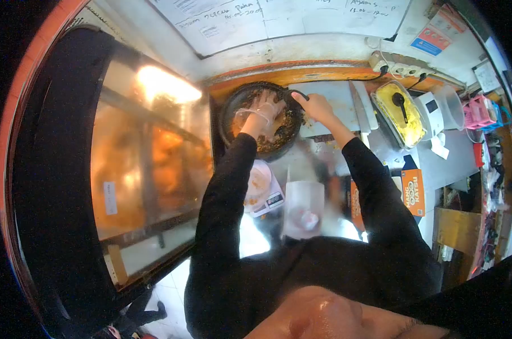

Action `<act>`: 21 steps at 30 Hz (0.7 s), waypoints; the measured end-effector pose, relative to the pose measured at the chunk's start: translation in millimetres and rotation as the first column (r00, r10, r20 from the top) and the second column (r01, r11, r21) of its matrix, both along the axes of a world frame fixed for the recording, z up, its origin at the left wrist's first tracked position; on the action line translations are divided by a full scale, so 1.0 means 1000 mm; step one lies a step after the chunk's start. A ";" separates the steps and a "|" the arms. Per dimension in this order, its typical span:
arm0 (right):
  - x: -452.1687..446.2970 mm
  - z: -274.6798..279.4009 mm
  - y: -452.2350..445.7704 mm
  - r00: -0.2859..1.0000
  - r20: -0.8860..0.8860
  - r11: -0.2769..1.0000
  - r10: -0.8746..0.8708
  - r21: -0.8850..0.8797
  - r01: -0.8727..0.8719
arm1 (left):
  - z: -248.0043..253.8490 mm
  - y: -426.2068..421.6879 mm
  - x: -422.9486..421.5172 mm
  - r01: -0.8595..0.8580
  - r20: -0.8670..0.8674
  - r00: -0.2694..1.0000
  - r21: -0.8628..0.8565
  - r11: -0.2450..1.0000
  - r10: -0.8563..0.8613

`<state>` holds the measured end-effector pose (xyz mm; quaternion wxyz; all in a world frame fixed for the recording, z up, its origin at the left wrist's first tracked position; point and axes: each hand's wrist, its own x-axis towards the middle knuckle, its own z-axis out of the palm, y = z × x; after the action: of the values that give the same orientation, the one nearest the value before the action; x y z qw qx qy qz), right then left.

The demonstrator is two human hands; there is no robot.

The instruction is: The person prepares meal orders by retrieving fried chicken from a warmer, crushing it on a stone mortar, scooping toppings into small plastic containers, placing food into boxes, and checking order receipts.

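Observation:
My left hand (265,114), in a clear plastic glove, reaches down into a round black pan (229,113) with dark and orange-brown food in it. The fingers are spread over the food at the pan's middle. On the pan's right side, my right hand (315,107) is wrapped round its black handle (299,95). A cutting board (335,101) lies just right of the pan, with a knife (360,107) on its right edge. Nearer to me stands a white scale (271,198) with a round dish on it, beside a translucent container (304,206).
A heated glass display case (148,152) fills the left. At right are a tub of yellow food (417,124) with a black spoon, a white device (431,116), orange boxes (413,192), a pink basket (477,112) and a power strip (400,66) by the wall.

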<state>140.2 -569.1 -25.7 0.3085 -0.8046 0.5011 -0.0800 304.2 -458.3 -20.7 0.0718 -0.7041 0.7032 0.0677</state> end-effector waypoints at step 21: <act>-0.015 0.001 0.012 0.985 -0.160 0.987 0.065 -0.132 -0.086 | -0.057 -0.015 0.015 -0.036 -0.227 0.974 -0.086 0.996 0.016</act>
<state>125.1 -557.0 -24.7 0.2149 -0.8463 0.4859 -0.0401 318.8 -473.7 -77.8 -0.0411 -0.7033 0.7000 0.1168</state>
